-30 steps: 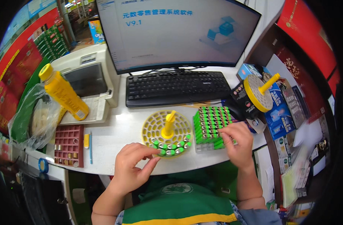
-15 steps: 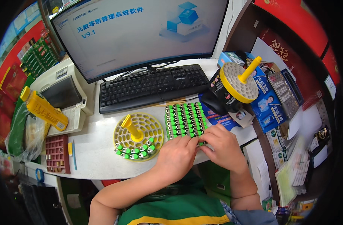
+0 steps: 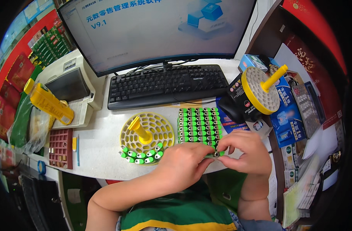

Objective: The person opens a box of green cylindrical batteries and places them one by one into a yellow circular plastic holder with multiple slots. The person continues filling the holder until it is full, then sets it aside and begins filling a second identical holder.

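At the lower centre of the frame, your two hands meet over the near edge of the green battery pack (image 3: 199, 125), a flat block of green-and-silver cells standing in rows on the white counter (image 3: 99, 142). Your left hand (image 3: 183, 165) is curled, thumb and forefingers closed toward the front row; your right hand (image 3: 243, 152) is likewise pinched, fingertips touching the same near row. Both appear to hold one or two cells at the pack's front edge, though your fingers cover the exact grip and I cannot tell how many.

Just left of the pack lies the yellow round holder (image 3: 147, 133), a perforated disc with an upright yellow peg. Its near rim carries a short arc of green cells (image 3: 141, 154); the remaining holes stand empty. A second yellow disc holder (image 3: 260, 90) leans tilted at the right of the frame, against blue boxes, and its holes look empty. The black keyboard (image 3: 166, 84) and the monitor (image 3: 156, 30) sit behind, toward the top.

Judgement: you are at the stage of drawing cells from the pack for the disc, with the filling only begun. The next move calls for a clean separation of the gripped cells from their neighbours, then a short carry leftward to the open holes beside the filled arc, each cell held upright.
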{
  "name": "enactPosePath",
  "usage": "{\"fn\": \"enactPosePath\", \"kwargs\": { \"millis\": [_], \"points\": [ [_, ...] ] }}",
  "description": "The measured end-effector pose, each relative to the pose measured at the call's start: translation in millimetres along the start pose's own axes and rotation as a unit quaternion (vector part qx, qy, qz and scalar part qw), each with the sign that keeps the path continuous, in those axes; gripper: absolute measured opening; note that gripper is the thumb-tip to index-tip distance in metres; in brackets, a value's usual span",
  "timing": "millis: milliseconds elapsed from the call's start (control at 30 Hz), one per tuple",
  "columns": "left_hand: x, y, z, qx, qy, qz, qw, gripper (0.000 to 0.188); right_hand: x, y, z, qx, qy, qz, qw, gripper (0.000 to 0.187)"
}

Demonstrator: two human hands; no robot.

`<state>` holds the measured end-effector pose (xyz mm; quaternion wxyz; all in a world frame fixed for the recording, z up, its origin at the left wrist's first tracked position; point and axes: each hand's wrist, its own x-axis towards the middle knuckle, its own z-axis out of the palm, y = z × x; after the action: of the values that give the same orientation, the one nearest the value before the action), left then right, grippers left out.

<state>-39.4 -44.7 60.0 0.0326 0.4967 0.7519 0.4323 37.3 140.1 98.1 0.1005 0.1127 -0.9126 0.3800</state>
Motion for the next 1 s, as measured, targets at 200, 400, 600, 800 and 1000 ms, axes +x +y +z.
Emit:
{"fn": "enactPosePath", "kwargs": {
  "millis": [200,400,600,800,1000],
  "points": [
    [4.4,5.6,-43.9,-0.011,0.05,-0.002,0.999,0.021,40.6,-16.9,-1.4,0.016,0.01,-0.115,0.993,0.018],
    [-2.1,-7.6,-64.5,0.089,0.075,-0.028,0.993,0.019,69.0,-11.5,18.7,-0.004,-0.04,-0.188,0.981,0.017],
    [-7.0,-20.5,-58.0,0.175,0.076,-0.047,0.98,0.013,78.9,7.0,43.5,-0.047,-0.062,-0.196,0.978,0.019],
    [-12.1,-19.9,-51.9,0.23,0.05,-0.108,0.966,0.014,90.5,20.0,51.3,-0.096,-0.144,-0.207,0.963,0.023],
    [-15.6,-25.4,-48.5,0.234,0.047,-0.141,0.961,0.013,99.6,31.8,61.1,-0.058,-0.172,-0.231,0.956,0.021]
  ]
}}
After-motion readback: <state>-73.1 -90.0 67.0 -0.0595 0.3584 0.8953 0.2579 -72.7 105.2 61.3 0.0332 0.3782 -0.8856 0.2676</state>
